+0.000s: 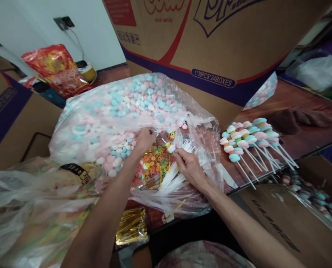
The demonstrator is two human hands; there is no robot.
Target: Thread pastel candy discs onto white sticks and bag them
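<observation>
Pinching a thin white stick (173,153) between thumb and fingertips, the right hand (189,167) holds it at a slant over the open mouth of a clear plastic bag (205,134); a pink-and-white candy (171,148) sits on the stick's upper end. The left hand (145,140) lies just beside it, palm down, with its fingers drawn together on a heap of pastel candies (112,111) — pink, blue and white — that fills the bag. Whether those fingers grip a piece cannot be told.

Between the two hands lies a patch of smaller ring candies (154,160) in orange, green and yellow, and a loose bundle of spare sticks (174,180) lies under the right hand.

To the right, on the brown desk (308,145), a row of finished skewers (249,139) lies side by side — each stacked with pastel pieces, sticks pointing toward the desk's near edge. A brown cloth (297,117) lies crumpled behind them. A large printed cardboard carton (210,44) stands behind the bag. Gold twist ties (130,225) show below the bag, and a red packet (56,70) rests at far left by the wall.
</observation>
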